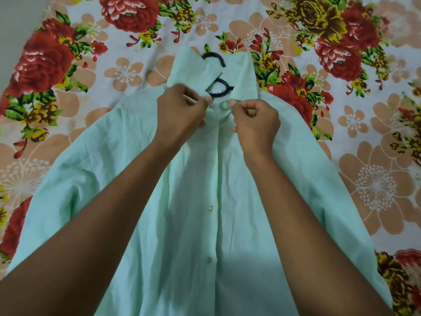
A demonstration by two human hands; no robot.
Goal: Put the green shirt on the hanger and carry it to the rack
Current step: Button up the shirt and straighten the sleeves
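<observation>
A pale green shirt (193, 201) lies front-up on a flowered bedsheet, its buttons running down the middle. A black hanger (219, 86) is inside it; only its hook and neck show at the open collar. My left hand (182, 112) pinches the left side of the placket just below the collar. My right hand (255, 124) pinches the right side at the top button (225, 105). The two hands are close together at the neck. The hanger's shoulders are hidden under the cloth.
The bedsheet (341, 110) with red, yellow and peach flowers spreads all round the shirt. A plain grey surface (18, 23) shows at the top left corner beyond the sheet's edge. No rack is in view.
</observation>
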